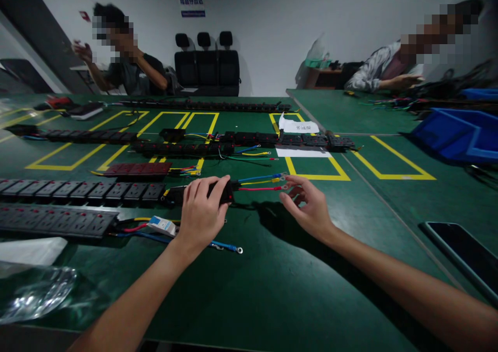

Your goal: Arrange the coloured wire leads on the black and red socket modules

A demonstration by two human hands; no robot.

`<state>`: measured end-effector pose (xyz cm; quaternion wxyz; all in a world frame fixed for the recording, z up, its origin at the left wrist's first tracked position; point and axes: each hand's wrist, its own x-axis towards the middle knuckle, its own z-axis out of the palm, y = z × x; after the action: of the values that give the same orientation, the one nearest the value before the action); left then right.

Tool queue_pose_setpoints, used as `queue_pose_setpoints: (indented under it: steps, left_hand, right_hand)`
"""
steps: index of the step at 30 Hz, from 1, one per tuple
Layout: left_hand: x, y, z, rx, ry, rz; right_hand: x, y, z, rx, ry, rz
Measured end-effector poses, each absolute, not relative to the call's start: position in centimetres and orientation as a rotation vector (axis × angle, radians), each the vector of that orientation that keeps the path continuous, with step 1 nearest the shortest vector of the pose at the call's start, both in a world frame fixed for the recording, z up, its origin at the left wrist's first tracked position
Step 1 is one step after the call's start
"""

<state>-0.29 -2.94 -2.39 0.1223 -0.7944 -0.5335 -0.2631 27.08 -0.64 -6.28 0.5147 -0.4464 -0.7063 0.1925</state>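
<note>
My left hand [204,206] is wrapped over a black socket module [227,192] with red marks, which lies at the right end of a row of black sockets [116,190]. Blue and yellow wires and a red wire [259,188] stick out of its right end, tipped with ring terminals. By these tips is my right hand [307,204], fingers curled but apart; whether a fingertip touches a terminal is unclear. Nearer me lies another black socket strip [58,222], with a white-and-blue labelled piece [161,226] on its wires and a blue wire with a ring terminal [233,248].
More socket strips [288,139] and a dark red strip [136,169] lie across the green table [295,300]. A phone [462,253] and a blue bin [459,134] are at right, clear plastic [35,289] at left. Two people sit across the table.
</note>
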Motion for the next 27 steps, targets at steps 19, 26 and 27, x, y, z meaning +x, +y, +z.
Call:
queue_pose_setpoints:
  steps: [19, 26, 27]
  left_hand:
    - [-0.28, -2.87, -2.47, -2.267, -1.614, -0.806]
    - [-0.19, -2.81, -2.39, -2.268, -1.621, -0.802]
    - [-0.19, -2.85, -2.38, -2.271, -1.623, -0.798]
  right_hand:
    - [27.6, -0.34, -6.32, -0.962, -1.815, 0.374]
    - [27.47, -0.41, -6.23, -0.993, -1.766, 0.426]
    - [27.47, -0.41, -6.19, -1.005, -1.763, 0.438]
